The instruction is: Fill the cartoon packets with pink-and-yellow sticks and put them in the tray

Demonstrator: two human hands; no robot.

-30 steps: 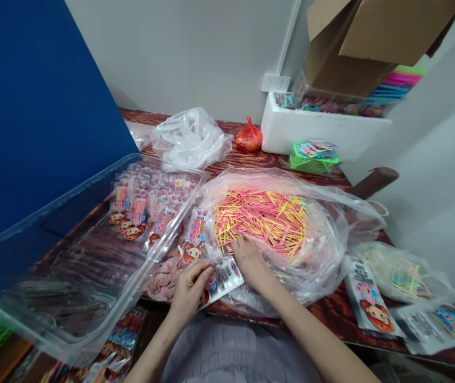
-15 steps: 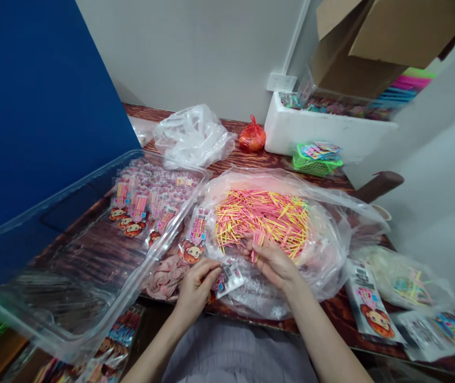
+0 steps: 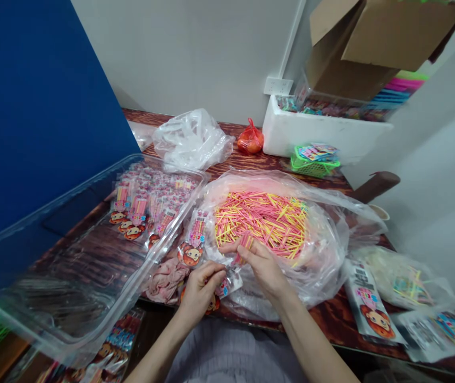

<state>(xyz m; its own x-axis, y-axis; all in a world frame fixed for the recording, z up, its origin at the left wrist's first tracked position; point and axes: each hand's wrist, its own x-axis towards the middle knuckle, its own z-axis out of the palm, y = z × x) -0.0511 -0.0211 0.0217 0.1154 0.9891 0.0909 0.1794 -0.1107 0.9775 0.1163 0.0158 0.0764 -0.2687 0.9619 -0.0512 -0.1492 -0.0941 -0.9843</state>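
My right hand (image 3: 262, 263) pinches a small bundle of pink and yellow sticks (image 3: 245, 243), held over the near edge of a large clear plastic bag (image 3: 331, 255). A heap of the same thin sticks (image 3: 259, 215) lies in that bag. Just left of it, my left hand (image 3: 201, 290) has its thumb and fingers pressed together on a printed plastic packet (image 3: 233, 284), partly hidden by the hand. The bundle's lower end is close to this packet. Beyond my left hand lies a filled packet (image 3: 193, 239) with a cartoon face, beside a crumpled pink cloth (image 3: 167, 279).
At left, a clear plastic tray (image 3: 132, 284) holds many filled packets (image 3: 148, 197). Behind are a white plastic bag (image 3: 191, 138), a red bag (image 3: 250, 139), a green basket (image 3: 315, 167) and a white foam box (image 3: 323, 127). Flat packets (image 3: 375, 308) lie at right.
My right hand has moved slightly left and down with the sticks, closer to my left hand. My left hand stays at the packet, which is now more covered. The view has shifted slightly.
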